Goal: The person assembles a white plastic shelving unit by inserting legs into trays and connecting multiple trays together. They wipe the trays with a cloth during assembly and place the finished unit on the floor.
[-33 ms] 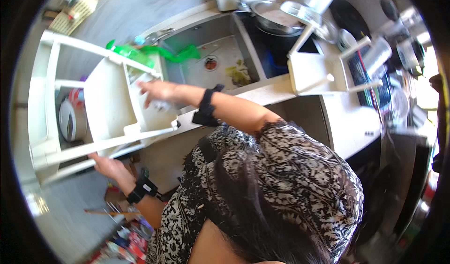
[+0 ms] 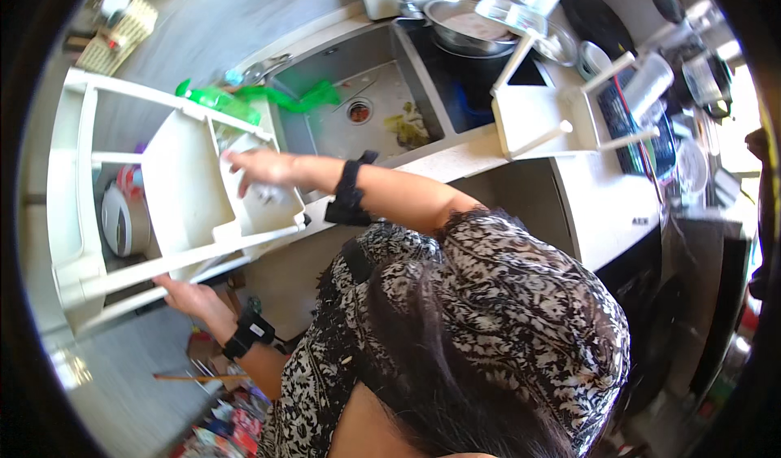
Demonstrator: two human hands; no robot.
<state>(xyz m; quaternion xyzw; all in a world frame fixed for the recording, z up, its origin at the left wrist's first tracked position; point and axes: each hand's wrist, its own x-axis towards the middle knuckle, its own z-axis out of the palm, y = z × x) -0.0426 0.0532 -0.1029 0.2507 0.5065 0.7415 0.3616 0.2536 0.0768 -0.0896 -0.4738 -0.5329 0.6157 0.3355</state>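
Note:
A large white plastic rack [image 2: 183, 185] with long rails and a shelf panel lies tilted on the counter's left part. My left hand [image 2: 199, 302] holds its near lower rail from below, fingers partly hidden behind it. Over the rack's right-hand compartment, my right hand [image 2: 262, 169] has its fingers bent and turned down against the white surface. Beneath that palm shows a small pale crumpled thing [image 2: 268, 194], too blurred to name. Both wrists wear black straps.
Right of the rack is a grey sink [image 2: 325, 145] with a drain and yellowish scraps. Green plastic [image 2: 313, 98] hangs over its rim. Another white plastic piece with legs [image 2: 537, 108] stands on the right counter, near a metal basin [image 2: 468, 47]. A rice cooker [image 2: 122, 218] shows behind the rack.
My right hand has slid slightly left and nearer over the rack's panel. The left hand stays at the rail, and the whole view has shifted a little.

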